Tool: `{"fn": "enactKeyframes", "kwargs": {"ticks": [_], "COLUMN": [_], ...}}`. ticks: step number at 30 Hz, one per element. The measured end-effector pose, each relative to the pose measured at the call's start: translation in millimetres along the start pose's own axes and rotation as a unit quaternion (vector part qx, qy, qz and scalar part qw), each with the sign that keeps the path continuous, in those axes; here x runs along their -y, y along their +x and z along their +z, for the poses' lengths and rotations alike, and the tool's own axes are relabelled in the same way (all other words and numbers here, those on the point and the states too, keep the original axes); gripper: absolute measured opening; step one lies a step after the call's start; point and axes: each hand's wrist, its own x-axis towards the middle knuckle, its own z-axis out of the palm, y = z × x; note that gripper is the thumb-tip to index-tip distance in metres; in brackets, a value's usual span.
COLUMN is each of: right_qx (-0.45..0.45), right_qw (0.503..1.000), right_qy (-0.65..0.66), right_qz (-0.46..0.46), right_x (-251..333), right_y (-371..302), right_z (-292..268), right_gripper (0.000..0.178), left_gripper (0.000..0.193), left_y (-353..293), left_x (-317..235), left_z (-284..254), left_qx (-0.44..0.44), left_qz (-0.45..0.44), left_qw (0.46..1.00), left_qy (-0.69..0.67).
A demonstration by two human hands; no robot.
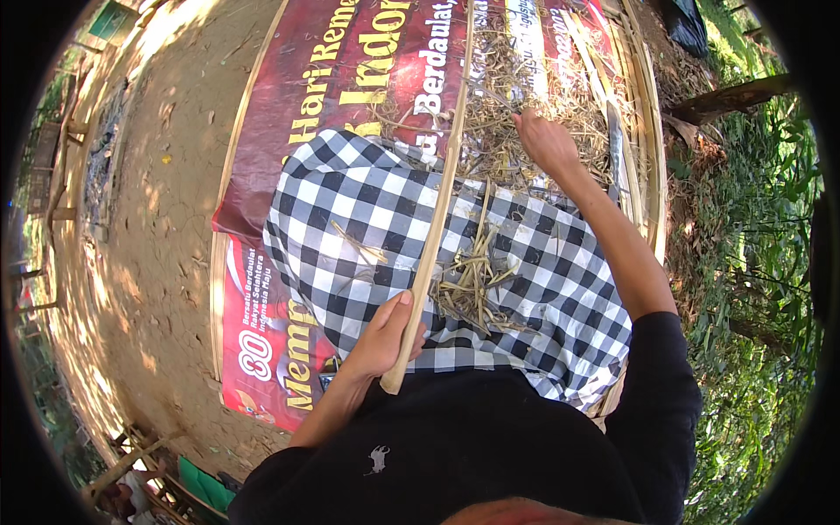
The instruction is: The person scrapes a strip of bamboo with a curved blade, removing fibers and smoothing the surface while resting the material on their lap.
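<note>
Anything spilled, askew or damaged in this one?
Untidy, yes: pale shavings lie strewn over the red banner, with a loose clump on the checkered cloth. The long strip in the left hand shows no obvious damage.

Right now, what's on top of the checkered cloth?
Pale shavings lie on the checkered cloth, and the left hand holds a long strip across it. Cloth beneath them is hidden.

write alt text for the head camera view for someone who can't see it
A person's left hand grips a long pale wooden strip across a black-and-white checked cloth; their right hand is over scattered straw-coloured shavings, its grip unclear. A red banner lies beyond the cloth.
</note>
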Motion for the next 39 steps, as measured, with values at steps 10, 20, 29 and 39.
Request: {"fn": "enactKeyframes", "kwargs": {"ticks": [10, 20, 29, 39], "right_qx": [0.02, 0.041, -0.019, -0.049], "right_qw": [1.0, 0.998, 0.998, 0.989], "right_qy": [0.005, 0.019, -0.041, -0.073], "right_qz": [0.007, 0.047, -0.039, -0.122], "right_x": [15.0, 11.9, -1.5, 31.3], "right_y": [51.2, 57.4, 90.4, 72.5], "right_z": [-10.4, -1.8, 5.9, 17.0], "right_gripper": [0.052, 0.056, 0.051, 0.051], "left_gripper": [0.037, 0.038, 0.037, 0.04], "left_y": [-15.4, -29.4, -35.8, -43.1], "left_x": [1.8, 6.1, 18.4, 39.5], "left_z": [-15.0, -42.4, -67.3, -78.6], "left_qx": [0.001, 0.008, 0.058, 0.022], "left_qz": [0.0, -0.017, -0.031, -0.058], "left_qw": [1.0, 0.999, 0.997, 0.998], "left_qy": [-0.027, -0.03, -0.051, -0.032]}}
